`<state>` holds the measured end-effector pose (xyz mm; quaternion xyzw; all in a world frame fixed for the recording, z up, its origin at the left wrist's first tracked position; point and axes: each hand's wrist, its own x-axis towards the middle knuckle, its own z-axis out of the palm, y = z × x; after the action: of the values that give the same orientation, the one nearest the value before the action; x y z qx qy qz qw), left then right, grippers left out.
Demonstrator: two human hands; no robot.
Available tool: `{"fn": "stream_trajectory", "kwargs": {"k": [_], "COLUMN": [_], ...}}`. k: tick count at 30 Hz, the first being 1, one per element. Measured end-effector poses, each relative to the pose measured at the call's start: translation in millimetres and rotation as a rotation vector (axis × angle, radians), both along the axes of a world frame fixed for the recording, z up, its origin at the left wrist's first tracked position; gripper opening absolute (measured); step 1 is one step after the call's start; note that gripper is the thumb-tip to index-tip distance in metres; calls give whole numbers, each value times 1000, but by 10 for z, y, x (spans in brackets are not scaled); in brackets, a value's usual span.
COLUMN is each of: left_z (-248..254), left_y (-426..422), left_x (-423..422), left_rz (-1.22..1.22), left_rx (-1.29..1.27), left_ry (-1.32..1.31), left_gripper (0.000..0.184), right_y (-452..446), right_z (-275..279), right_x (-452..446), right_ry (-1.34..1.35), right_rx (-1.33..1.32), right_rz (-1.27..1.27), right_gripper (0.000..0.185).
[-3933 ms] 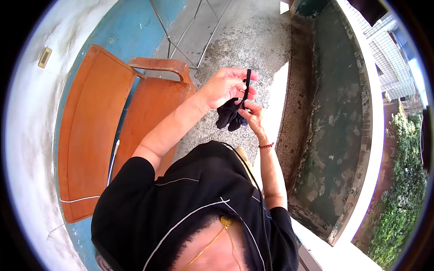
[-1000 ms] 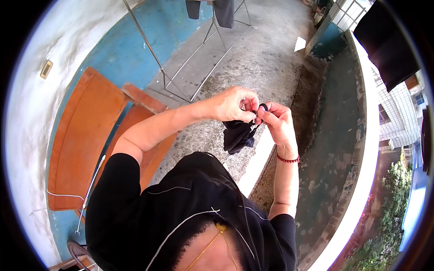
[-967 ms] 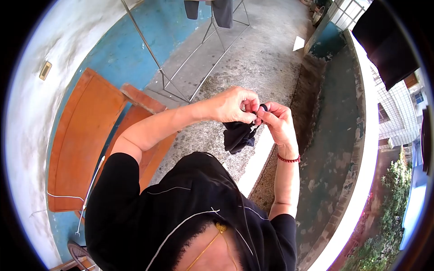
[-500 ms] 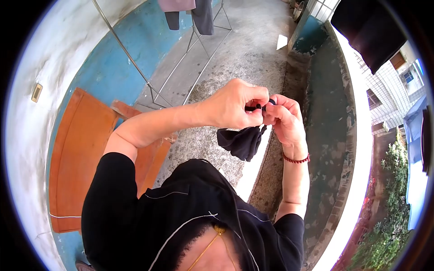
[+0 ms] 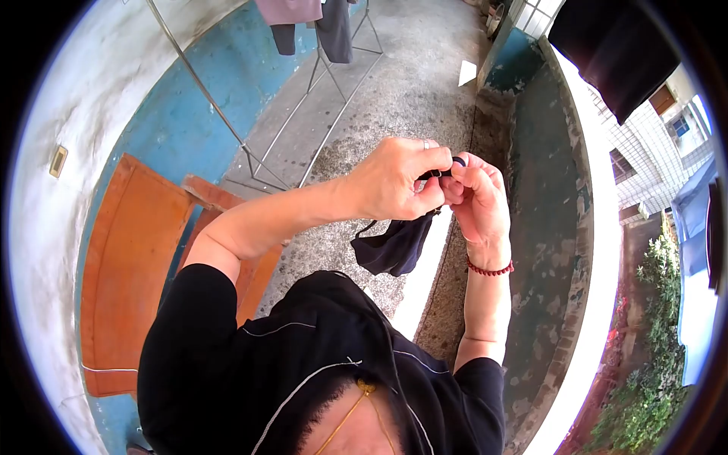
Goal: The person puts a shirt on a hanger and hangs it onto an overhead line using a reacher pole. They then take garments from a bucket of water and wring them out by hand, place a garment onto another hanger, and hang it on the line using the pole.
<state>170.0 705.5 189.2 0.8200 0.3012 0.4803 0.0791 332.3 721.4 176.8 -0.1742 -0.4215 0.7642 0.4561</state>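
A black cloth item (image 5: 391, 246) with a narrow black strap (image 5: 434, 174) hangs below my two hands, over the speckled floor. Thumb and fingers of my left hand (image 5: 402, 178) pinch the strap from the left side. My right hand (image 5: 478, 189), with a red bead bracelet (image 5: 491, 270) at its wrist, pinches a dark loop of the strap close beside it. The fingertips of both hands nearly meet, and they hide part of the strap. The cloth itself hangs loose and bunched.
An orange wooden chair (image 5: 129, 265) stands at the left by the blue and white wall (image 5: 189, 106). A metal rack (image 5: 309, 91) with grey trousers (image 5: 334, 30) is ahead. A green low wall (image 5: 542, 227) runs along the right, and dark cloth (image 5: 614, 57) hangs at upper right.
From wide apart fingers on the strap, both hands have closed round it near each other. The cloth now hangs lower and further left. The view has shifted, bringing the rack's clothes into sight.
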Motion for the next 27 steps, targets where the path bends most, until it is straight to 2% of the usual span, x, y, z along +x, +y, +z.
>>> {"fn": "stream_trajectory", "kwargs": {"k": [3,5,6,7,9,11,13,19,21,23,27], "left_z": [-123,-242,-263,-269,-225,-167,-238,-430,-475,-518,-511], "left_y": [-34,-99,-119,-138,-212,-215,-151,-66,5,63,88], "left_x": [35,6,-67,-81,-94,-139,-158,-110,-135,-130,-127], "left_rz": [-3,-54,-8,-4,-153,-169,-208,-222,-310,-333,-282], "left_rx": [-103,-571,-576,-572,-902,-975,-1203,-1125,-1114,-1116,-1053], "left_ry": [-160,-483,-354,-358,-656,-659,-718,-807,-873,-881,-727], "left_gripper": [19,16,14,14,13,12,11,6,13,12,14], "right_y": [25,52,54,66,82,71,96,124,112,123,83], "right_z": [45,-19,-47,-83,-181,-256,-350,-477,-499,-585,-605], "right_x": [-83,-57,-51,-46,-59,-106,-114,-163,-218,-149,-55], "right_ry": [19,15,16,17,1,-44,13,22,-212,-193,-313], "right_rx": [-69,-32,-14,4,0,-8,-2,23,159,167,287], "right_rz": [-106,-104,-123,-142,-147,-207,-162,-184,-506,-511,-462], "right_gripper": [13,11,10,10,9,9,9,7,9,13,9]}}
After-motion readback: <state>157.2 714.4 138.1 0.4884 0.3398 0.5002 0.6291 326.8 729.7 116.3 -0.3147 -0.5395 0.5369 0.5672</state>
